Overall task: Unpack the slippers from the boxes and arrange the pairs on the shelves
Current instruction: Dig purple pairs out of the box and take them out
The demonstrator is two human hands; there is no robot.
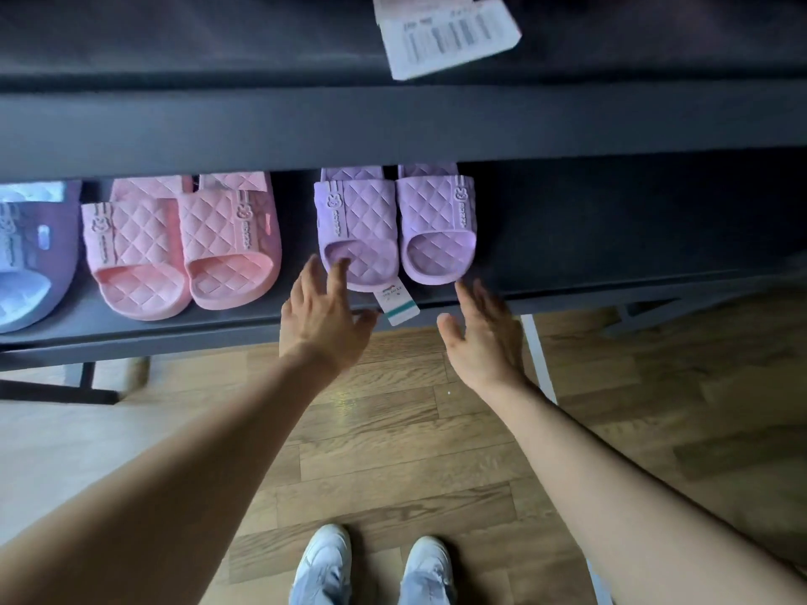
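Head view: a purple pair of slippers (395, 224) sits on the lower shelf (611, 238) at 12 o'clock from both hands, the two slippers side by side and touching. The open toes point to 6 o'clock, toward the person. The heels go under the upper shelf, so the long axis runs 12 to 6. A tag (399, 305) hangs off the shelf's front edge.

The left hand (325, 316) has spread fingers reaching over one toe; real contact I cannot tell. The right hand (484, 334), fingers loosely spread, holds nothing just beside the other toe.

A pink pair (183, 246) at 10 o'clock and a blue slipper (26, 264) at 9 o'clock are already placed. This pair looks set down, perhaps needing squaring. No boxes show, so what remains is unknown.
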